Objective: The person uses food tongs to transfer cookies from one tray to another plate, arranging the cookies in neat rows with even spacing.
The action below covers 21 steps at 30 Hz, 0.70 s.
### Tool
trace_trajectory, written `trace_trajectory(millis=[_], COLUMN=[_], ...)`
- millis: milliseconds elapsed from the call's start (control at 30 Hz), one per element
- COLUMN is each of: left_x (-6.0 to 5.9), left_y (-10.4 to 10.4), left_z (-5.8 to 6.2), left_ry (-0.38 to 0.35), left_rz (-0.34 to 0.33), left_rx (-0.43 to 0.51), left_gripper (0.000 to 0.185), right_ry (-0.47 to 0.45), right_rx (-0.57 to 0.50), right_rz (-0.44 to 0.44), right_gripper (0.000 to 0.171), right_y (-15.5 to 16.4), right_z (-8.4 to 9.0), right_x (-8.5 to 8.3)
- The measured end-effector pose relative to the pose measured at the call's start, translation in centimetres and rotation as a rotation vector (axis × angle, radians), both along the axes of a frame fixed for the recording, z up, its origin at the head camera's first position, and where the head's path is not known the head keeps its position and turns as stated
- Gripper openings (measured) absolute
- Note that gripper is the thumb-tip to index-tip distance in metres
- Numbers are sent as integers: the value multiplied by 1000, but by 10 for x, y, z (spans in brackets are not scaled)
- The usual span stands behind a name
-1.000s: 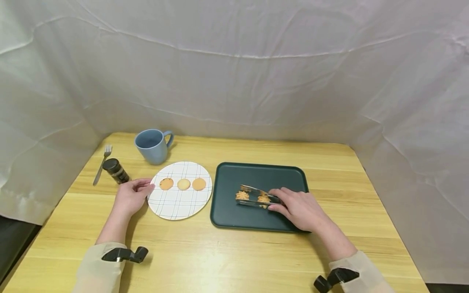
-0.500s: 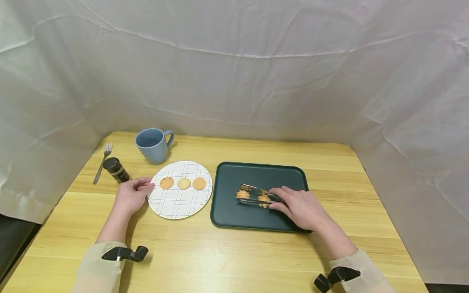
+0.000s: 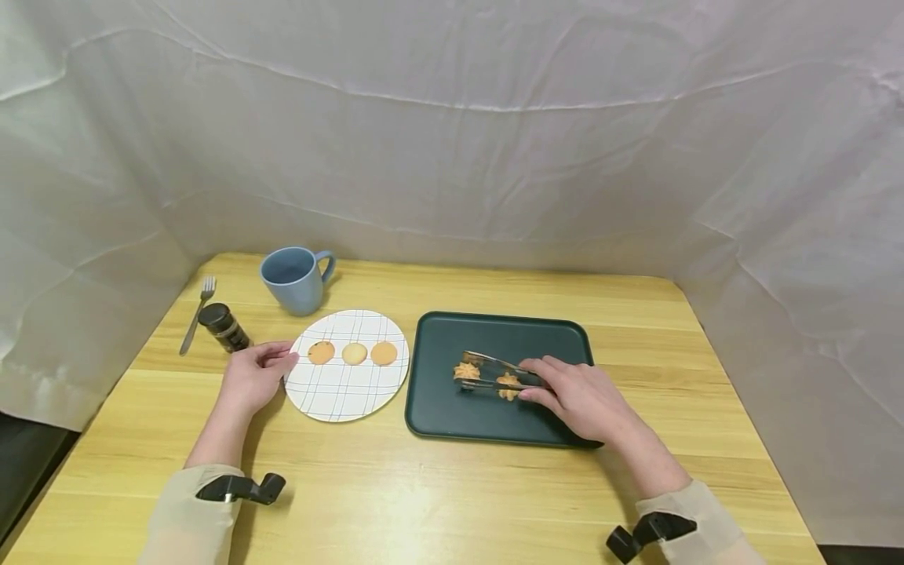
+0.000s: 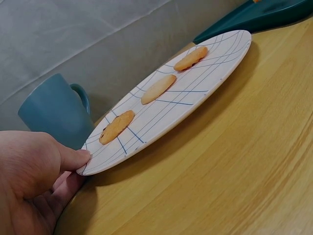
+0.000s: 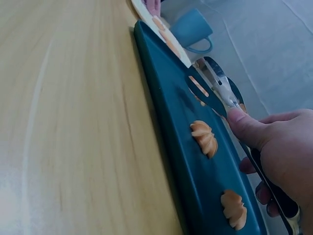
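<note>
My right hand (image 3: pixel 582 400) grips metal tongs (image 3: pixel 494 362) above the dark green tray (image 3: pixel 452 420). The tongs' arms stand apart, with a flower-shaped cookie (image 3: pixel 466 370) between their ends; whether they touch it I cannot tell. A second piped cookie (image 3: pixel 507 386) lies nearer the hand. In the right wrist view, another such cookie (image 5: pixel 234 209) shows on the tray below the hand. On the left, my left hand (image 3: pixel 256 378) pinches the rim of a white checked plate (image 3: pixel 346 400), thumb on top. Three round cookies (image 3: pixel 355 354) lie in a row on the plate.
Behind the plate stands a blue mug (image 3: pixel 295 282). A black-capped jar (image 3: pixel 224 327) is right by the left hand, and a fork (image 3: pixel 198 314) lies farther left. Pale cloth (image 3: pixel 452 173) hangs around the wooden table (image 3: pixel 417 502).
The tongs have shifted very slightly, their ends a little higher in the head view. Plate, left hand and cookies look the same.
</note>
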<state>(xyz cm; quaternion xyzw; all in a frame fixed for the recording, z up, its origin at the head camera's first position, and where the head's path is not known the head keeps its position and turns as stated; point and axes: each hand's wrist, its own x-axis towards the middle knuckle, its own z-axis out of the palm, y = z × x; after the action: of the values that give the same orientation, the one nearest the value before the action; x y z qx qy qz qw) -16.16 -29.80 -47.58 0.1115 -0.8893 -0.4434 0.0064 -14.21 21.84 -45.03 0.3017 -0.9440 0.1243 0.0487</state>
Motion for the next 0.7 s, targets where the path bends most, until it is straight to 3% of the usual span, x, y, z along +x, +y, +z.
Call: trace_trajectory(millis=[700], left_x=[0], left_y=[0], left_z=[-1], left_ry=[16], left_rz=[0], left_rx=[1], left_gripper=[43], right_ry=[-4], right_rx=[-8], right_rz=[41], right_gripper=[50], right_y=[-30], right_z=[27], right_x=[-2])
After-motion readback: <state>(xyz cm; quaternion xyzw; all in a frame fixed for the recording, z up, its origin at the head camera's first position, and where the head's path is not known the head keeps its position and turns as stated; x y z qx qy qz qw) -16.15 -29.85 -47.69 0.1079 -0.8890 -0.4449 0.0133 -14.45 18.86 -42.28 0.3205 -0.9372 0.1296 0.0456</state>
